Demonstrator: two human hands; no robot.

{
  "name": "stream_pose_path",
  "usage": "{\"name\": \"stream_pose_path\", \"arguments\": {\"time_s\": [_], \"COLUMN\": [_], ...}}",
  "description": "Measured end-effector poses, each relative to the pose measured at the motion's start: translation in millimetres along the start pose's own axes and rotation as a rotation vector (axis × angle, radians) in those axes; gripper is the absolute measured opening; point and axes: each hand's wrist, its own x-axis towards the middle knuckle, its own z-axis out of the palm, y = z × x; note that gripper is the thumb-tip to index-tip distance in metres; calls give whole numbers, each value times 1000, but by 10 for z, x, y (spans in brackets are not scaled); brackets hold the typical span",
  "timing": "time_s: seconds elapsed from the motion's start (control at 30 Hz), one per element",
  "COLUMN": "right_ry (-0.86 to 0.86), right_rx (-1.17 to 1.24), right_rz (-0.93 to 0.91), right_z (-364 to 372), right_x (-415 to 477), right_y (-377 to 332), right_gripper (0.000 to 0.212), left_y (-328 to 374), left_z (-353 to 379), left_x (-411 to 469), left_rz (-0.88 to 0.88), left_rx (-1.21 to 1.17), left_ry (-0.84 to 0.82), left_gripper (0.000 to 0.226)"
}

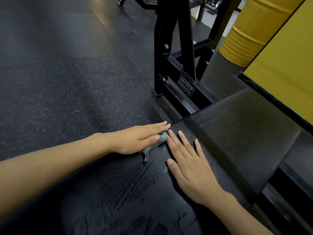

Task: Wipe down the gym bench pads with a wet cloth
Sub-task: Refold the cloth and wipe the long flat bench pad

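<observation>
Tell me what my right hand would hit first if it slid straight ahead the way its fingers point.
Most likely the left hand, pressing the cloth right ahead of the right hand on the pad.

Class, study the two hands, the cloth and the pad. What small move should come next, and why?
Probably slide the left hand, pressing the cloth, rightward over the matte, dry-looking part of the bench pad: wet streaks show mostly nearer, and the right hand lies flat beside it.

The pad (237, 126) lies bare beyond the left hand (140, 139) and right hand (188, 165); open floor (59, 73) on the left; a black steel frame (177, 68) rises at the pad's far end; a yellow drum (245, 34) and yellow panel (288, 68) wall the right.
</observation>
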Motion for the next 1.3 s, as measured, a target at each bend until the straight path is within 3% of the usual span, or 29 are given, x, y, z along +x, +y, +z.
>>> {"name": "stream_pose_path", "arguments": {"time_s": [0.47, 1.0, 1.3], "right_ry": [-2, 16, 27], "right_rx": [20, 29, 24], "right_rz": [24, 41, 46], "right_z": [10, 28, 35], "right_x": [33, 51, 72], "right_y": [30, 50, 63], "right_gripper": [66, 62, 60], "left_y": [55, -74, -60], "left_z": [32, 26, -20], "left_x": [51, -792, -478], "left_rz": [-24, -22, -26], "left_rx": [-15, -91, -13], "left_ry": [74, 56, 23], "left_gripper": [51, 49, 50]}}
